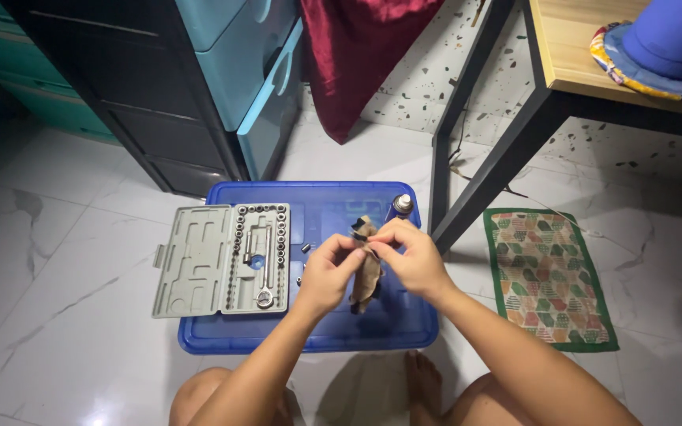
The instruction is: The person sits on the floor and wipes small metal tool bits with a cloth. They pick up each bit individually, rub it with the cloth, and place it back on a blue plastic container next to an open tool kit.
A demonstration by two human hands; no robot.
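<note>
- Here I take the blue plastic lid [222, 335] as my landmark; it lies flat on the white marble floor [57, 260] and everything in hand sits over it.
- My left hand [327, 272] hovers over the right half of the lid, fingers curled in, fingertips pinching the upper edge of a brown rag [368, 272].
- My right hand [414, 256] is just beside it, above the lid's right part, thumb and forefinger closed on the same rag near its top, where a small dark piece [357, 233] shows; I cannot tell what that piece is.
- The rag hangs down between both hands, its lower end close to the lid's surface.
- A grey socket set case [222, 259] lies open on the left half of the lid, one flap overhanging the lid's left edge, sockets in rows and a ratchet handle [265, 272] in the middle.
- A spray can [401, 207] stands upright at the lid's far right corner.
- A few loose sockets [306, 248] rest on the lid between the case and my left hand.
- A patterned mat [548, 276] lies on the floor to the right of the lid, well apart from it.
</note>
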